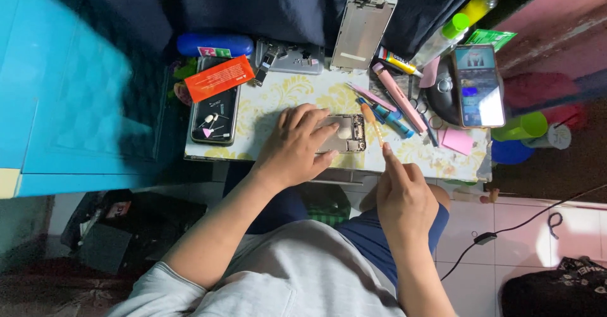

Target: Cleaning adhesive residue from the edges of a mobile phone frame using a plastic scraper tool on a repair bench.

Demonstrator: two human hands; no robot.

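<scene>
An opened phone body (346, 133) with bare inner parts lies on a small table with a yellow-patterned cover (272, 102). My left hand (297, 146) rests flat on it, fingers spread over its left half. My right hand (401, 193) grips an orange-handled screwdriver (373, 126), its shaft pointing up past the phone body's right edge. A detached phone screen panel (361, 31) leans upright at the back of the table.
A black phone (216, 111) holding small parts lies at the left under an orange packet (218, 78). A lit phone (478, 86) stands at the right. Pink and blue tools (398, 105), bottles (442, 38), a green cup (521, 127) and a blue cabinet (76, 89) surround the table.
</scene>
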